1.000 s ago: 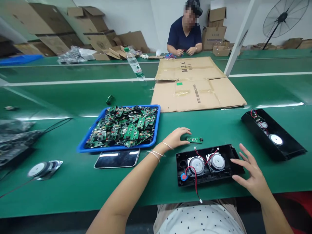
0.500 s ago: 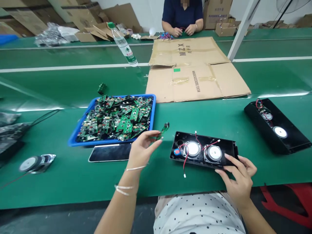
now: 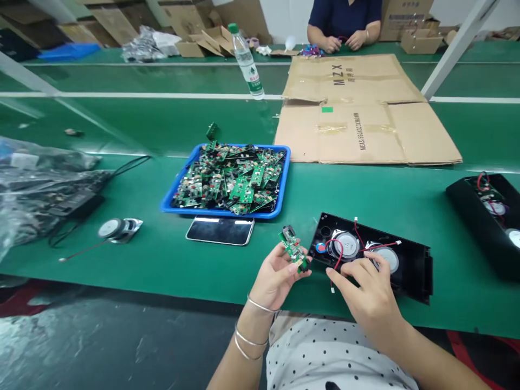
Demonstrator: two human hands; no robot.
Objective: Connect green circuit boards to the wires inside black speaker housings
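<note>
Held between the thumb and fingers of my left hand [image 3: 280, 276] is a small green circuit board [image 3: 294, 250], tilted upward at the left end of a black speaker housing [image 3: 410, 271]. Two round speakers, a left one [image 3: 345, 245] and a right one [image 3: 385, 259], sit inside this housing. My right hand [image 3: 371, 287] reaches over its front edge with fingers apart. A red wire [image 3: 339, 254] with a white plug [image 3: 332, 290] runs down close to the right thumb and index finger. Other red wires with white plugs stick up from the housing, and a blue-and-red part [image 3: 320, 247] lies in its left corner.
A blue tray [image 3: 164, 206] heaped with circuit boards stands behind a phone [image 3: 221, 231]. Left are a loose speaker [image 3: 116, 228] and bagged parts [image 3: 44, 189]. Another black housing [image 3: 479, 216] lies right. Behind are flattened cardboard [image 3: 345, 130], a water bottle [image 3: 248, 67] and a seated person [image 3: 345, 24].
My left hand has brought the circuit board right, beside the housing, turning its component side up. My right hand has left the housing's right end for the wires. The view has shifted left.
</note>
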